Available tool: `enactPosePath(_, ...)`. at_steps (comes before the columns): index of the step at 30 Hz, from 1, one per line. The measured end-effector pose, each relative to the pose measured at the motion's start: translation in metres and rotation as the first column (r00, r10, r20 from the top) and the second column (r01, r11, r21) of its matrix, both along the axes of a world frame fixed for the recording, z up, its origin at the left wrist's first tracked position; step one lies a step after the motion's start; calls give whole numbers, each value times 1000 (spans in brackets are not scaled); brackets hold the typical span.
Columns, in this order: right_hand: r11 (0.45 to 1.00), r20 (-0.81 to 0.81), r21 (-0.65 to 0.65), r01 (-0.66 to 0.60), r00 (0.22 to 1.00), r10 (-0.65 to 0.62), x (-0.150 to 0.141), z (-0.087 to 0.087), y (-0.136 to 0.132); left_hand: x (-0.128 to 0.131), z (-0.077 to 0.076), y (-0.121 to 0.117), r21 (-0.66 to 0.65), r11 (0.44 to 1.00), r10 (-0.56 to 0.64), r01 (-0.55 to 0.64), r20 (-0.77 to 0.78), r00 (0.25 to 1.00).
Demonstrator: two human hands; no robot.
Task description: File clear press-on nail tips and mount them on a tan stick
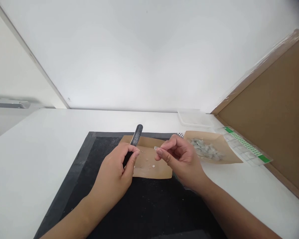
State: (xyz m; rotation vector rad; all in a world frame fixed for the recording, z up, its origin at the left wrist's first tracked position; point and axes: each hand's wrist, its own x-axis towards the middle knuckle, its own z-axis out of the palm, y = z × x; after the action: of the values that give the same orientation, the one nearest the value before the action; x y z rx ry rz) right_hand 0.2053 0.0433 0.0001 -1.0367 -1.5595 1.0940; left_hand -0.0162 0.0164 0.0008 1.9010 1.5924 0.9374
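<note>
My left hand is closed around a narrow black bar-like tool with a rounded end that points up and away. Its lower part is hidden in my fingers, so I cannot tell its exact kind. Between thumb and forefinger, my right hand pinches a small translucent whitish piece. Both hands are over a brown paper tray, with the tool and the piece apart. A few tiny pale bits lie in that tray.
A black mat lies under the tray on the white table. To the right, a second brown paper tray bears a heap of translucent pieces. Beside it are a green-and-white strip on clear plastic and a cardboard panel.
</note>
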Motion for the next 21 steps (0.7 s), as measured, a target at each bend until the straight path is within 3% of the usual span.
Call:
enactPosePath(16, 985, 305, 147, -92, 951, 43, -1, 1, 0, 0, 0, 3, 16, 997, -70, 69, 4, 998)
enactPosePath(21, 938, 487, 323, -123, 872, -54, -1, -1, 0, 2, 3, 1, -90, 992, -85, 90, 56, 995)
